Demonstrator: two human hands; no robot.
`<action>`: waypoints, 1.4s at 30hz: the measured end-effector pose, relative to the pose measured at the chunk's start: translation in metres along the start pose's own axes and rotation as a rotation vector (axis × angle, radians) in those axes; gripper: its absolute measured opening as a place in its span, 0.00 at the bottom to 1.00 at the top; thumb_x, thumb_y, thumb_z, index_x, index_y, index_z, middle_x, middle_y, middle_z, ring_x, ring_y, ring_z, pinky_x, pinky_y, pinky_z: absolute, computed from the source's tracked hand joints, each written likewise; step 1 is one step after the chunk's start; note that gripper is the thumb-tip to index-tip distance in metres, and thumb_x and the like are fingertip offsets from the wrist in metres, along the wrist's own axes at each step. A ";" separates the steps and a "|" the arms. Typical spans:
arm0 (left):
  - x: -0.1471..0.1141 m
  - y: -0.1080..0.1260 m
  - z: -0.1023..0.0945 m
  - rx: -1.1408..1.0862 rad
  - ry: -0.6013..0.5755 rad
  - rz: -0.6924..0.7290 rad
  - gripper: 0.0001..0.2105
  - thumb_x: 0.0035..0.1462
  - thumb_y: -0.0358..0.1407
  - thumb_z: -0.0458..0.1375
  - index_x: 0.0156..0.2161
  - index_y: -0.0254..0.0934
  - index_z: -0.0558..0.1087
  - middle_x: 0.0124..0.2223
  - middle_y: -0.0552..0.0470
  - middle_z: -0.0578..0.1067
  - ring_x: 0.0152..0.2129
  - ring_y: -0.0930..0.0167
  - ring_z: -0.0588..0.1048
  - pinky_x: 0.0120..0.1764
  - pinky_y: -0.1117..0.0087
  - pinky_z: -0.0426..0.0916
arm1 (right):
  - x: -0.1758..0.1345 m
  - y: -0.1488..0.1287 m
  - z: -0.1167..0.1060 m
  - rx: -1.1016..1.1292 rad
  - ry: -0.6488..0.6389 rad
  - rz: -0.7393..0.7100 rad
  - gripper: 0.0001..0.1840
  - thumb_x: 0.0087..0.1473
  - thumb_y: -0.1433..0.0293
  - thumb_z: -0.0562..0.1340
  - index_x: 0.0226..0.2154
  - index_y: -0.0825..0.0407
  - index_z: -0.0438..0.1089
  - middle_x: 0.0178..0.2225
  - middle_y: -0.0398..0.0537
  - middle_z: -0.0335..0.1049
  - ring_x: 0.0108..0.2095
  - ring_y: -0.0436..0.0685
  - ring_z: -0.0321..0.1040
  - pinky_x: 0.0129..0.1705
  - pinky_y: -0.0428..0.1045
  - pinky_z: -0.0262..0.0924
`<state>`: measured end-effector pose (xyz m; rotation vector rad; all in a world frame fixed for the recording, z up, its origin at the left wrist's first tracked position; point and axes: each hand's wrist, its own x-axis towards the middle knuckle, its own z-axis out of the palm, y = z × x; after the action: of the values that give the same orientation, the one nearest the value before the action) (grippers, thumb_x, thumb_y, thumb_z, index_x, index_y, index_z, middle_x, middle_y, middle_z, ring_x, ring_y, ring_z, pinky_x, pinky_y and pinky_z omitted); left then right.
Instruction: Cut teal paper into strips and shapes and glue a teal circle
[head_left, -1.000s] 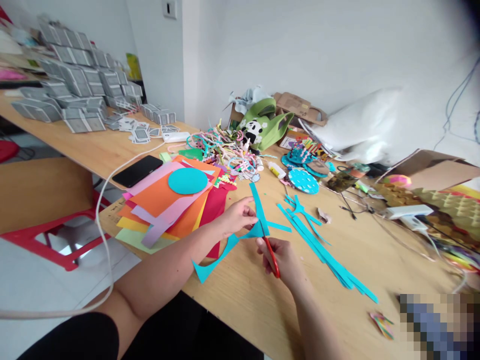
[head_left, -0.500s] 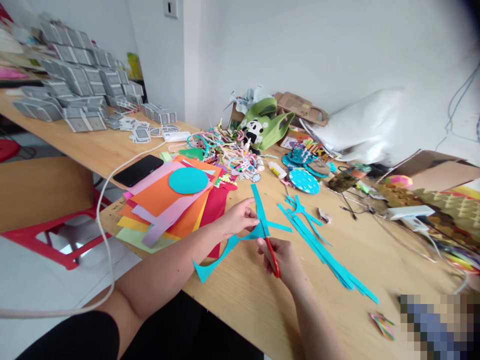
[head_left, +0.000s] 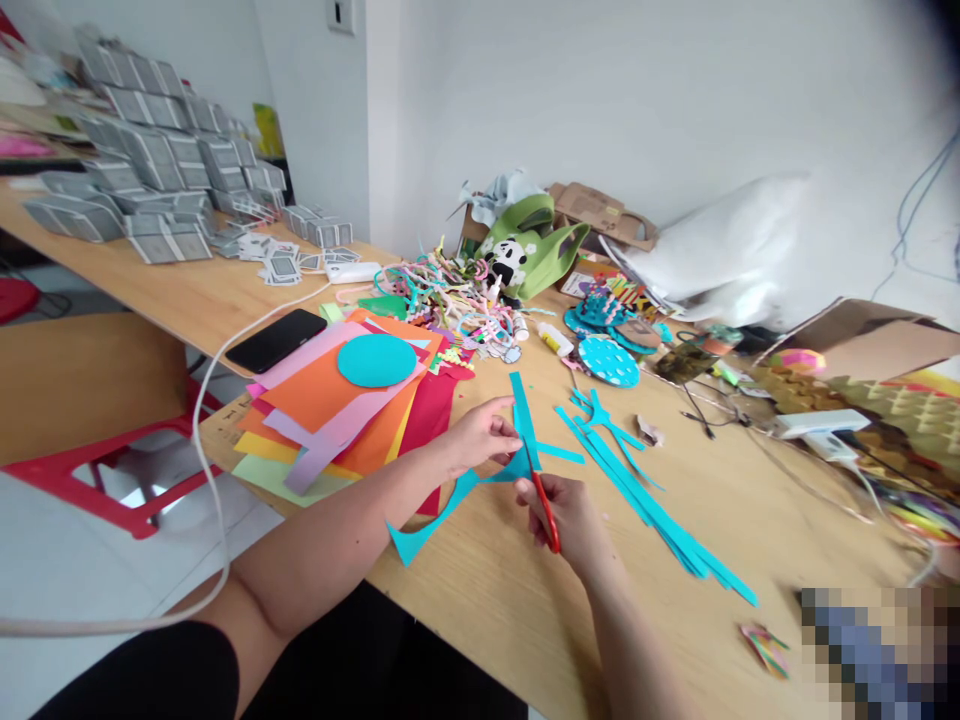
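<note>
My left hand [head_left: 489, 438] pinches a scrap of turquoise paper [head_left: 457, 498] whose curved tail hangs toward the table edge. My right hand [head_left: 559, 510] is closed on red-handled scissors [head_left: 547, 512], their blades at the paper. A narrow strip [head_left: 523, 415] stands up beside the blades, mostly split from the scrap. Right of my hands lie several cut turquoise strips [head_left: 645, 505] in a bundle. A turquoise paper circle [head_left: 376, 360] rests on a stack of coloured sheets [head_left: 322, 395] to the left.
A black phone [head_left: 276, 340] lies behind the sheets, near a white cable [head_left: 202, 400]. Pipe cleaners [head_left: 442, 295], a green panda bag [head_left: 525, 250] and a glue bottle [head_left: 555, 340] crowd the back. Grey boxes [head_left: 161, 160] are stacked far left; a power strip [head_left: 821, 425] sits right.
The narrow turquoise strip has come further apart from the scrap and shifted slightly right, with a gap at its top left. Both hands stay almost in place.
</note>
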<state>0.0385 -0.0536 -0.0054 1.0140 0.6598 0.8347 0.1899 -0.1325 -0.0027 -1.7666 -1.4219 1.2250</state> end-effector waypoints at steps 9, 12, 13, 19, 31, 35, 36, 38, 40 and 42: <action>0.003 -0.001 -0.001 -0.015 0.033 0.006 0.35 0.45 0.24 0.61 0.59 0.35 0.59 0.27 0.59 0.68 0.23 0.76 0.71 0.29 0.71 0.68 | 0.001 0.002 0.000 -0.010 -0.029 -0.014 0.26 0.44 0.46 0.63 0.20 0.53 0.63 0.11 0.41 0.63 0.11 0.49 0.60 0.13 0.43 0.47; 0.002 -0.001 -0.002 -0.010 0.008 -0.008 0.36 0.45 0.24 0.62 0.60 0.35 0.57 0.27 0.59 0.68 0.22 0.76 0.71 0.29 0.71 0.68 | 0.001 0.001 -0.001 0.003 -0.056 -0.017 0.25 0.40 0.48 0.66 0.19 0.52 0.62 0.12 0.41 0.64 0.12 0.49 0.61 0.14 0.43 0.48; 0.002 -0.001 -0.002 -0.008 -0.002 -0.013 0.37 0.45 0.24 0.62 0.61 0.34 0.56 0.27 0.59 0.69 0.22 0.76 0.71 0.29 0.71 0.68 | 0.001 0.001 -0.001 0.007 -0.062 -0.014 0.25 0.39 0.49 0.67 0.19 0.52 0.62 0.12 0.41 0.64 0.12 0.49 0.61 0.14 0.43 0.49; 0.001 0.000 -0.003 0.018 -0.038 -0.037 0.39 0.45 0.24 0.61 0.62 0.34 0.54 0.27 0.58 0.69 0.22 0.75 0.71 0.29 0.70 0.67 | -0.002 -0.005 -0.001 0.014 -0.064 -0.003 0.25 0.34 0.51 0.70 0.20 0.53 0.63 0.12 0.39 0.63 0.13 0.48 0.61 0.15 0.43 0.50; 0.001 0.001 -0.001 0.043 -0.041 -0.054 0.35 0.47 0.22 0.59 0.61 0.33 0.55 0.27 0.58 0.69 0.21 0.76 0.70 0.28 0.71 0.66 | 0.000 -0.003 0.001 0.029 -0.070 0.025 0.24 0.35 0.51 0.70 0.20 0.52 0.63 0.10 0.39 0.62 0.11 0.49 0.59 0.14 0.43 0.48; 0.000 0.001 -0.002 0.039 -0.059 -0.039 0.35 0.47 0.22 0.59 0.61 0.35 0.56 0.27 0.58 0.69 0.21 0.76 0.70 0.27 0.73 0.66 | 0.000 -0.003 0.001 0.019 -0.061 0.026 0.24 0.33 0.52 0.71 0.19 0.52 0.63 0.10 0.39 0.62 0.11 0.49 0.60 0.14 0.43 0.49; 0.000 0.001 -0.002 0.037 -0.070 -0.037 0.35 0.47 0.23 0.59 0.61 0.35 0.56 0.26 0.58 0.69 0.21 0.76 0.70 0.27 0.73 0.66 | 0.000 -0.003 0.001 0.013 -0.053 0.032 0.24 0.33 0.52 0.71 0.19 0.52 0.63 0.10 0.39 0.63 0.11 0.49 0.60 0.14 0.43 0.49; 0.000 0.001 -0.003 0.031 -0.095 -0.044 0.34 0.46 0.23 0.60 0.60 0.36 0.57 0.26 0.58 0.69 0.21 0.76 0.70 0.28 0.73 0.66 | 0.000 -0.004 0.000 -0.006 -0.036 0.049 0.25 0.32 0.52 0.71 0.18 0.52 0.62 0.11 0.39 0.63 0.12 0.49 0.60 0.14 0.43 0.49; 0.000 0.002 -0.004 0.029 -0.108 -0.054 0.34 0.46 0.24 0.60 0.60 0.36 0.58 0.27 0.58 0.68 0.22 0.76 0.70 0.29 0.73 0.66 | 0.000 -0.005 0.000 -0.018 -0.028 0.062 0.25 0.31 0.53 0.72 0.18 0.52 0.62 0.11 0.40 0.63 0.12 0.49 0.60 0.14 0.43 0.49; -0.001 0.003 -0.004 0.039 -0.100 -0.056 0.33 0.46 0.24 0.60 0.59 0.37 0.61 0.28 0.56 0.69 0.23 0.76 0.70 0.30 0.72 0.66 | -0.001 -0.004 0.000 -0.021 -0.025 0.064 0.25 0.31 0.53 0.72 0.18 0.52 0.62 0.10 0.39 0.62 0.11 0.49 0.60 0.14 0.43 0.49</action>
<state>0.0337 -0.0514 -0.0041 1.0605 0.6188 0.7201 0.1883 -0.1318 0.0012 -1.8295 -1.4065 1.2736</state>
